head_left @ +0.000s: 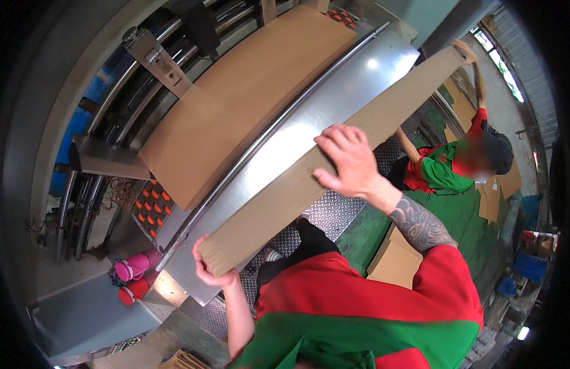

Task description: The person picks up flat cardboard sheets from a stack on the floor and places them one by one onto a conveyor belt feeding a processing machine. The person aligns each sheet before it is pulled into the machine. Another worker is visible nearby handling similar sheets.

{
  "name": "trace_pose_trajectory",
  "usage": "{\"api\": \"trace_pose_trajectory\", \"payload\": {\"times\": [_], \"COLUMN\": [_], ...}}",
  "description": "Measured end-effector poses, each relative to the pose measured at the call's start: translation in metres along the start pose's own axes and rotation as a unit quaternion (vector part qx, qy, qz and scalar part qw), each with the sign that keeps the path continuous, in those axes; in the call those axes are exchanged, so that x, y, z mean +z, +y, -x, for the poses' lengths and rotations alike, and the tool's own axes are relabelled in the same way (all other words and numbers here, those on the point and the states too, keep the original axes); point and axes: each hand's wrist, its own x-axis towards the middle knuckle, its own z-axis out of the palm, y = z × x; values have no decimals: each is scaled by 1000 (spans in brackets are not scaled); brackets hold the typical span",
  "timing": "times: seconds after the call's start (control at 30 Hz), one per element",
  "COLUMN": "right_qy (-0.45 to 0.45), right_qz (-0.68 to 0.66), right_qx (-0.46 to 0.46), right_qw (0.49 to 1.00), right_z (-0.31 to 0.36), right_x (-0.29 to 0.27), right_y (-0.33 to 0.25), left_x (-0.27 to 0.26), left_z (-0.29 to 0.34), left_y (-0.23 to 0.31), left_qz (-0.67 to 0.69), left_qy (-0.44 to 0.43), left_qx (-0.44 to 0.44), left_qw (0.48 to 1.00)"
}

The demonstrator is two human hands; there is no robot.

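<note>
A long stack of corrugated cardboard sheets (269,206) slants across the view, its ribbed edges facing up. My left hand (216,265) grips its near lower end, fingers wrapped around the corner. Against the middle of the ribbed side rests my right hand (349,161), thumb apart and fingers loosely stretched. A co-worker (457,157) in red and green supports the far end of the same stack with both hands. Beneath and beyond it lies a shiny metal table (279,135). Another brown cardboard pile (248,92) sits in the machine past the table's rail.
Metal bars and a bracket (157,61) stand over the pile, with orange rollers (153,209) beside it. A pink container (132,266) and a red one (132,291) are at lower left. Flat cardboard (395,258) lies on the green floor near a diamond-plate step (331,215).
</note>
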Motion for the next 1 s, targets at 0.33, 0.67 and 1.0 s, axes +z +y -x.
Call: {"api": "trace_pose_trajectory", "payload": {"times": [0.33,0.67,1.0], "right_qy": [11,-91,-218], "right_qz": [-95,-50,15], "right_qx": [-46,-108,-168], "right_qw": [994,989,961], "right_z": [-15,-15,-40], "right_x": [43,33,11], "right_y": [-90,-95,-80], "left_x": [-120,-116,-111], "left_z": [16,-3,-2], "left_y": [42,70,63], "left_qz": [12,-5,23], "left_qy": [5,-114,-131], "left_qx": [73,10,73], "left_qw": [997,993,988]}}
